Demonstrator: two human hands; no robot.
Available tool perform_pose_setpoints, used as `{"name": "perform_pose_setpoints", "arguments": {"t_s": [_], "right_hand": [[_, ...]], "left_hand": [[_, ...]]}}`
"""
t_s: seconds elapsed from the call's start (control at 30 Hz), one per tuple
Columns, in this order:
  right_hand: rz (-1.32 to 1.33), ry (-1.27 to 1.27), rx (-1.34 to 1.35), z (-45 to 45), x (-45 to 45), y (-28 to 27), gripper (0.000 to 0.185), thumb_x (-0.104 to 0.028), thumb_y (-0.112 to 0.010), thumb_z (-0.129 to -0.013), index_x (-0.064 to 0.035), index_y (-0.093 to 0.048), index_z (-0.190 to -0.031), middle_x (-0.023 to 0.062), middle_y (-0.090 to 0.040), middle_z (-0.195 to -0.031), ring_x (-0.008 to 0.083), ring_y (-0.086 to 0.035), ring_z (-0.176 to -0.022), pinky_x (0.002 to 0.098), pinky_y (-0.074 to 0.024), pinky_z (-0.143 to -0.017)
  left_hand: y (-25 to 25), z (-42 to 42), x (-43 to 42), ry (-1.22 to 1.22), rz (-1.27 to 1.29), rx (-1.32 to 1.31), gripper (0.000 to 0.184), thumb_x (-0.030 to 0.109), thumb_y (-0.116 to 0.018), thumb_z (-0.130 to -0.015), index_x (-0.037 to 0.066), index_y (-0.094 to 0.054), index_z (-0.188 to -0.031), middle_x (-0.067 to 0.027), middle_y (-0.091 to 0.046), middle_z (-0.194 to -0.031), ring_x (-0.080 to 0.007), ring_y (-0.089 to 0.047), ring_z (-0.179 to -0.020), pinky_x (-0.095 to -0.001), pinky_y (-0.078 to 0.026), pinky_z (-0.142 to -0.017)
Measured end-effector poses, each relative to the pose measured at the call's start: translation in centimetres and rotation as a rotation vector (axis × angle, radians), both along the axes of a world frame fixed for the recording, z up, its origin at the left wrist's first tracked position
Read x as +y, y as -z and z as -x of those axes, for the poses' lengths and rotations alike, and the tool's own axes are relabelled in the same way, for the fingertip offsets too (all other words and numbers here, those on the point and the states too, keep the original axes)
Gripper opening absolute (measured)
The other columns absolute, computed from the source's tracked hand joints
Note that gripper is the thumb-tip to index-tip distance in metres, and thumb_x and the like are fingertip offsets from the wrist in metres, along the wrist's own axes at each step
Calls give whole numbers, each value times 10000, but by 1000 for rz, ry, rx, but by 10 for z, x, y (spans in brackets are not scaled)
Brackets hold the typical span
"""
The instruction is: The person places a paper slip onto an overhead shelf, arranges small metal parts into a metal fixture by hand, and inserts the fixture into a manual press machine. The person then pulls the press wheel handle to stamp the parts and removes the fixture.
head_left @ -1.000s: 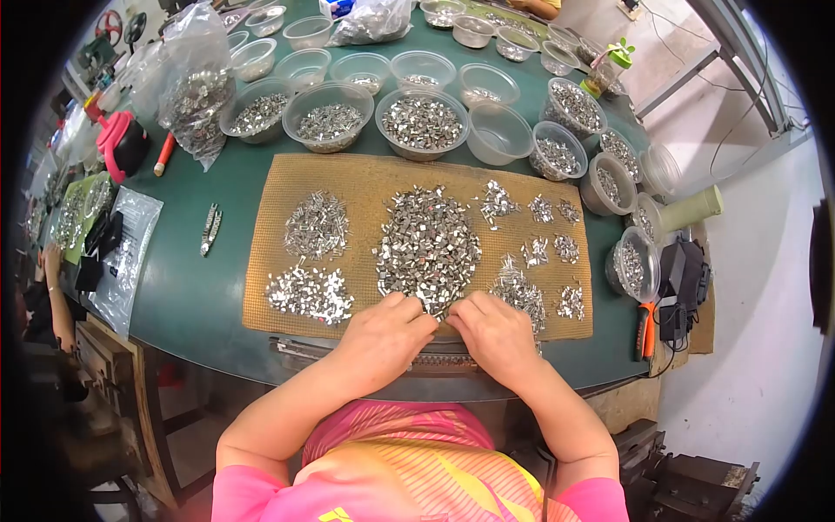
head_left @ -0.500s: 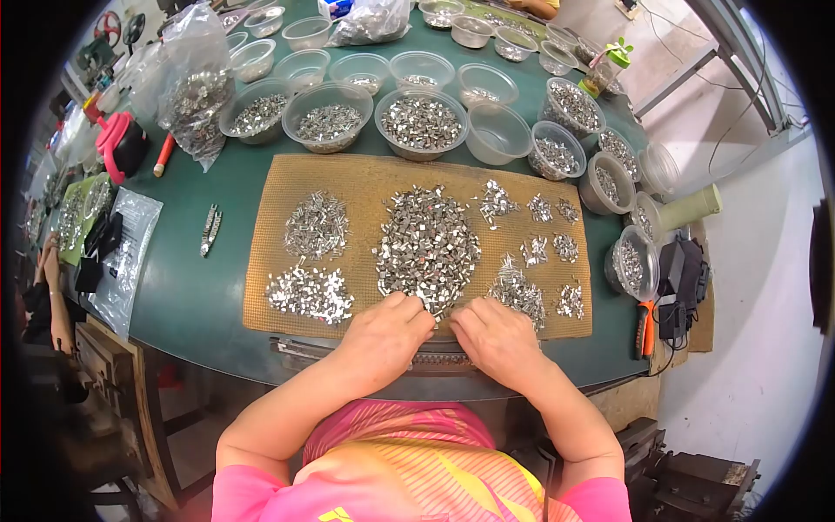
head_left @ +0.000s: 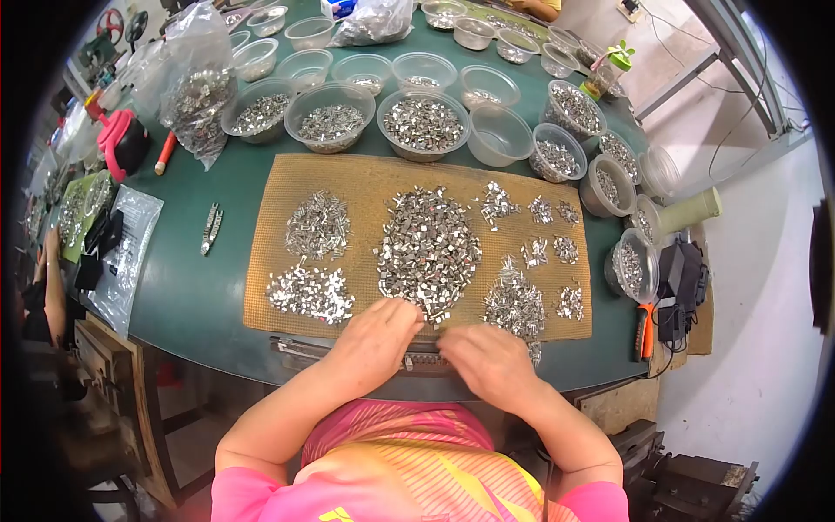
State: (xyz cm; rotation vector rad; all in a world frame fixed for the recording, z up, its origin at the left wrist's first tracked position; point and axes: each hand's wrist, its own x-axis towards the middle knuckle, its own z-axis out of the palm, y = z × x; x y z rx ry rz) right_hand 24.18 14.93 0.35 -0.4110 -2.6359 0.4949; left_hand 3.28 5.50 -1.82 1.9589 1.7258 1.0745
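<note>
A tan textured mat (head_left: pixel 365 174) lies on the green table, with a large central heap of small metal pieces (head_left: pixel 426 248). At the heap's lower left edge is my left hand (head_left: pixel 376 341), its fingers bent and pressed together; whatever they pinch is too small to make out. My right hand (head_left: pixel 489 361) is just right of it, over the mat's front edge, fingers curled and slightly blurred, their contents hidden. Beside it lies a pile of thin metal pieces (head_left: pixel 515 303). A dark metal strip (head_left: pixel 300 350) runs along the table edge beneath both hands.
Clear plastic bowls of metal parts, among them a full one (head_left: pixel 424 124), curve round the mat's back and right. Orange-handled pliers (head_left: pixel 644 331) lie right. A metal chain piece (head_left: pixel 211 229) and a plastic bag (head_left: pixel 130 252) lie left. Another person's arm (head_left: pixel 55 296) shows far left.
My right hand has moved down and slightly left, off the mat, uncovering more of the thin-piece pile. My left hand has shifted slightly down and left. The other person's arm at far left has moved a little.
</note>
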Motion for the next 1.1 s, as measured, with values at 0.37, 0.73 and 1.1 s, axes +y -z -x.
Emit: {"name": "perform_pose_setpoints", "arguments": {"t_s": [0.37, 0.73, 1.1], "right_hand": [[-97, 141, -173, 15, 22, 8, 146, -101, -773, -869, -88, -665, -968, 49, -659, -894, 235, -690, -788, 352, -552, -660], [44, -72, -57, 5, -3, -12, 206, -113, -770, -851, -72, -619, -986, 63, -655, -998, 264, -673, -883, 391, -537, -785], [162, 52, -93, 7, 5, -8, 157, -147, -762, -889, -84, -657, -986, 65, -691, -986, 285, -676, -883, 402, -539, -783]], "left_hand": [[-9, 6, -11, -65, 83, -136, 148, 64, -710, -942, 46, -650, -1076, -125, -694, -963, -321, -675, -847, -417, -528, -761], [-6, 10, -17, -41, 27, -169, 128, 60, -760, -901, 55, -686, -1005, -101, -697, -879, -284, -675, -784, -388, -527, -695], [-9, 9, -25, -54, 61, -184, 126, 71, -775, -891, 55, -697, -989, -101, -707, -865, -287, -686, -756, -392, -535, -689]]}}
